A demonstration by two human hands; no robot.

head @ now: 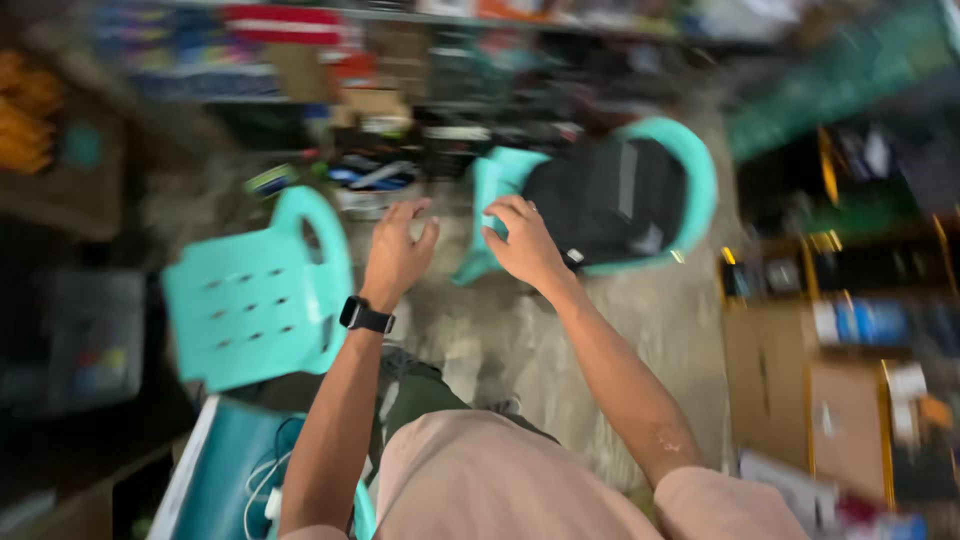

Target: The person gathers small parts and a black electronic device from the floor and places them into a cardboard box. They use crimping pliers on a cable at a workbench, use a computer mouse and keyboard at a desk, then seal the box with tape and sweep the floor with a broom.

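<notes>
Both hands (pixel 397 255) (pixel 522 243) raised, fingers spread; turquoise chair (pixel 590 200) just beyond

My one head-worn camera looks steeply down, close over my outstretched arms, facing the grey concrete floor (pixel 520 340); motion blurs everything.

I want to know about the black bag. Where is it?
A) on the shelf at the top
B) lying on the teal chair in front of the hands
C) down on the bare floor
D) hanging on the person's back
B: the black bag lies on the seat of the teal chair ahead, just beyond the right hand; the picture is blurred, but the teal rim curves around the bag.
</notes>
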